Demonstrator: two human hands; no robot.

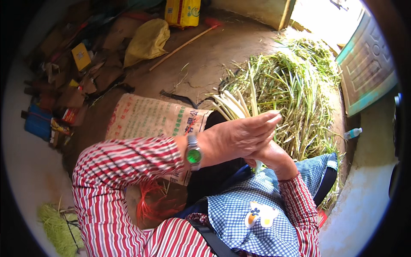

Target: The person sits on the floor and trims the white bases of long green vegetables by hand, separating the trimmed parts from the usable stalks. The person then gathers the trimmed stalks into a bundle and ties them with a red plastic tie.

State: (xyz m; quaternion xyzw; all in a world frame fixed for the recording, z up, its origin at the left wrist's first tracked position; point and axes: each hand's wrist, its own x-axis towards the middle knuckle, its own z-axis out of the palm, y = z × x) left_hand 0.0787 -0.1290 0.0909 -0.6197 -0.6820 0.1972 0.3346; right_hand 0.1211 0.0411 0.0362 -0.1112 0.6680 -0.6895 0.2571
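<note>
A bundle of pale plant stalks (pixel 236 103) is clasped between my hands, its cut-looking ends fanning out above them. My left hand (pixel 237 138) lies across the bundle, fingers straight and together, with a green-faced watch (pixel 194 156) on the wrist. Under it, my right hand (pixel 273 155) meets the stalks from the other side; its fingers are mostly hidden. Pale green stalk parts (pixel 257 166) show below the hands, over the blue checked apron (pixel 237 192) on my lap. Beyond the hands lies a large heap of green and straw-coloured stalks (pixel 289 96).
A printed woven sack (pixel 151 115) lies on the floor left of my knees, with red plastic strands (pixel 146 202) nearer me. Cardboard clutter (pixel 72 96) fills the left. A broom (pixel 183 48) lies ahead. An open door (pixel 369 64) and plastic bottle (pixel 352 133) are right.
</note>
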